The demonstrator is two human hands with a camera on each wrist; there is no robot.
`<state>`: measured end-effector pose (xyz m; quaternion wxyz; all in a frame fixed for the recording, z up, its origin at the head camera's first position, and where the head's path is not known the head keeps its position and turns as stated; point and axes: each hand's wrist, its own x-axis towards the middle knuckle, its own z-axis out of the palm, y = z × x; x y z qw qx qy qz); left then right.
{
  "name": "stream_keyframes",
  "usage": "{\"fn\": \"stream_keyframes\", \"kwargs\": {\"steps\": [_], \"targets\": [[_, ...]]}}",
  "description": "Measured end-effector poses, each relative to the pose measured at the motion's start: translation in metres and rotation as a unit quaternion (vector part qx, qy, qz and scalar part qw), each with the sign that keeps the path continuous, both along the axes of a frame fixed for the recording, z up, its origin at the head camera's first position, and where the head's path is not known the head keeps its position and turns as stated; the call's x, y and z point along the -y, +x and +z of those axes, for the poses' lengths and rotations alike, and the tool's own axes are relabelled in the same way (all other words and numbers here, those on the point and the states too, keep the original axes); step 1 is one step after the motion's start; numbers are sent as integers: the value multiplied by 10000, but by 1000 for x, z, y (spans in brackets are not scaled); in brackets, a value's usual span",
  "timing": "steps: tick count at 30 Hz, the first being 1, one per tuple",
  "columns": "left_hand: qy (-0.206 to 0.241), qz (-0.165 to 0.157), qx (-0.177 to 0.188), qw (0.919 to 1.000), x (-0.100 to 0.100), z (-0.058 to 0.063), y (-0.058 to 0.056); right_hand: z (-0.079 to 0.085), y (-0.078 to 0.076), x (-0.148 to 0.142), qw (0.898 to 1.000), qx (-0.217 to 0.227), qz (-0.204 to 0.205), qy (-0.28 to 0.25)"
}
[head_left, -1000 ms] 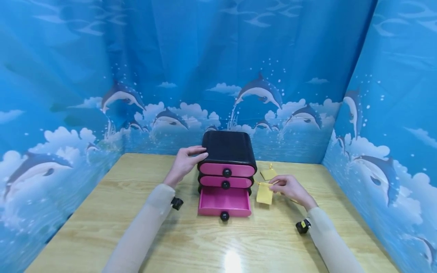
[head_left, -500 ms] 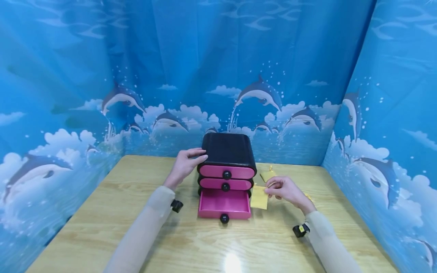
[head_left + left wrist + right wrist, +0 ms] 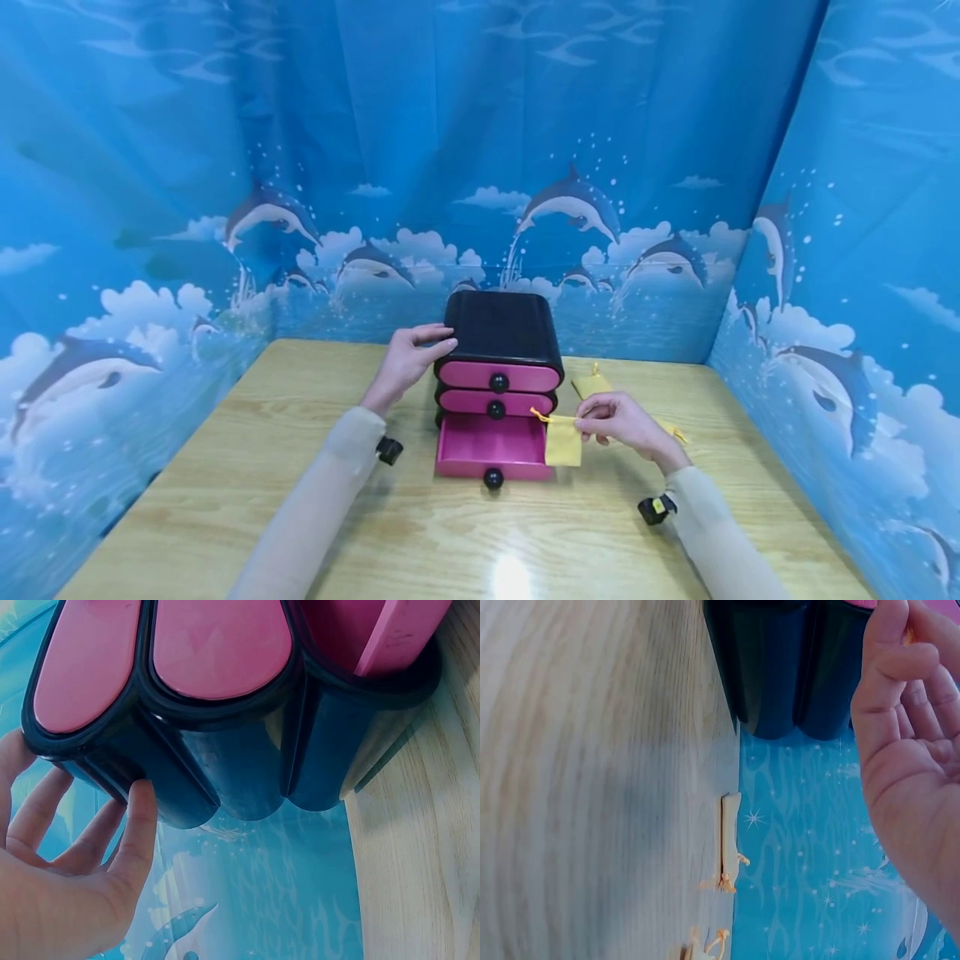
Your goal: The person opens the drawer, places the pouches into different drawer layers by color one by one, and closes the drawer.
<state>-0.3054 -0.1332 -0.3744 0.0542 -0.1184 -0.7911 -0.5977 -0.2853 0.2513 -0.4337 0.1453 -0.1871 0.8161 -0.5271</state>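
A black drawer unit (image 3: 501,327) with pink drawers stands on the table; its bottom drawer (image 3: 491,446) is pulled out, showing a bare floor. My left hand (image 3: 405,358) rests against the unit's upper left side, thumb and relaxed fingers touching its black shell (image 3: 176,776). Between thumb and fingers, my right hand (image 3: 618,425) pinches the edge of a small yellow drawstring pouch (image 3: 563,442). The pouch hangs upright over the right end of the open drawer, its cord sticking out to the left. In the right wrist view the right hand (image 3: 911,727) hides most of the pouch.
Behind the right hand lies another yellow pouch (image 3: 591,383) on the wooden table (image 3: 420,533). A further yellow pouch (image 3: 670,429) shows partly beyond the right wrist. Blue dolphin-print curtains (image 3: 480,167) stand along the back and sides. Upper drawers (image 3: 497,377) are closed.
My right hand has carried the pouch left and slightly toward me, from beside the unit to over the open drawer's right end. The left hand stays in place.
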Motion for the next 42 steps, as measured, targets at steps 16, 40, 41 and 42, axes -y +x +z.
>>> {"fn": "stream_keyframes", "kwargs": {"steps": [16,40,41,42], "targets": [[-104,-22,87,9999,-1,2,0,-4,3,37,9984,-206,-499,179],[-211,-42,152,9997,-7,32,29,-4,13,80,9965,-311,-771,97],[-214,-33,156,9996,-7,32,29,-5,13,81,9966,-342,-752,58],[-215,-25,165,9996,-7,32,29,-5,13,83,9966,-372,-733,16]]}}
